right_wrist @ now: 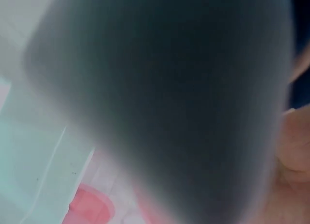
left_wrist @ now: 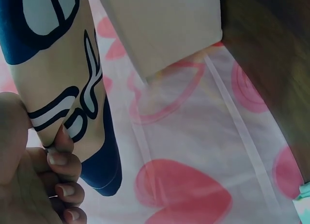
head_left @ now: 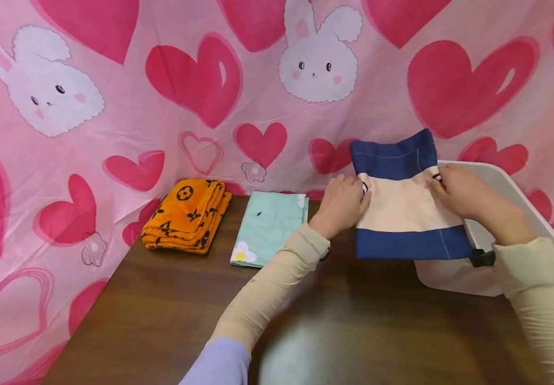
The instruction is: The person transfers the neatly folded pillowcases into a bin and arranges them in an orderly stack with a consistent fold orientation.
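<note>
A navy-and-cream cloth (head_left: 402, 206) hangs above the table, in front of the white bin. My left hand (head_left: 341, 206) pinches its left edge, and my right hand (head_left: 471, 195) grips the right edge. In the left wrist view, bold dark-outlined print shows on the cloth's other face (left_wrist: 53, 83), with the left hand's (left_wrist: 38, 170) thumb and fingers closed on its margin. A large dark blur covers most of the right wrist view; only part of the right hand (right_wrist: 295, 151) shows at its right edge.
The white plastic bin (head_left: 455, 275) stands at the table's right side, partly behind the cloth. A folded orange towel (head_left: 181, 214) with black motifs lies at the back left. Beside it is a folded mint-green cloth (head_left: 272, 224). A pink heart-and-bunny curtain (head_left: 258, 80) hangs behind the brown table (head_left: 344, 331).
</note>
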The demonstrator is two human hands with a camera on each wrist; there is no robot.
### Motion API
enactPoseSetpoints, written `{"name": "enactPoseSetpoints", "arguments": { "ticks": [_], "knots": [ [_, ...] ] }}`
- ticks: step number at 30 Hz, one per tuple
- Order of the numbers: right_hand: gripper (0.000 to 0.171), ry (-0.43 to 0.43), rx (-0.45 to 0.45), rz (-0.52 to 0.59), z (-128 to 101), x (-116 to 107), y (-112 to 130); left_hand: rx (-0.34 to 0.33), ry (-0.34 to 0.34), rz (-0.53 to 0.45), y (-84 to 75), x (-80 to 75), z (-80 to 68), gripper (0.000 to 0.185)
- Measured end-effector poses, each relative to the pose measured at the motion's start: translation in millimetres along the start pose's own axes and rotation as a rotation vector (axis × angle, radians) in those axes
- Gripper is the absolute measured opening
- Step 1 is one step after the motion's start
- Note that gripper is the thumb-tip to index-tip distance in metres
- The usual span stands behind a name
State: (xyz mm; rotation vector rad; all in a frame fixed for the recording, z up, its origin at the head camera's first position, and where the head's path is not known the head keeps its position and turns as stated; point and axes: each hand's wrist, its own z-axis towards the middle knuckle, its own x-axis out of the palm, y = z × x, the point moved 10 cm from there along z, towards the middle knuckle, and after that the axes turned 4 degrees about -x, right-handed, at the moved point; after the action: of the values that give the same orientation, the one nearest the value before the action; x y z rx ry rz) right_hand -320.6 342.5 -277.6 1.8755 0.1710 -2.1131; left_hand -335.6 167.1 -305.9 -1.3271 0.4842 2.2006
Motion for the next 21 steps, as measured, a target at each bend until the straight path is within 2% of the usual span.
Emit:
{"name": "enactPoseSetpoints", "arguments": {
  "ticks": [10,17,21],
  "knots": [
    [0.024,-0.036,-0.004,-0.024,-2.3,-8.7,-8.8,-0.001,-0.022,0.003,-7.0,-1.7,5.4,0.038],
    [0.042,0.001,0.054,-0.038,-9.6,-9.3,-21.5,0.020,-0.016,-0.019,-18.2,-4.6,10.9,0.039],
    [0.039,-0.008,0.059,-0.039,-13.3,-13.0,-30.0,0.019,-0.010,-0.030,-25.3,-4.4,15.8,0.039]
  ]
}}
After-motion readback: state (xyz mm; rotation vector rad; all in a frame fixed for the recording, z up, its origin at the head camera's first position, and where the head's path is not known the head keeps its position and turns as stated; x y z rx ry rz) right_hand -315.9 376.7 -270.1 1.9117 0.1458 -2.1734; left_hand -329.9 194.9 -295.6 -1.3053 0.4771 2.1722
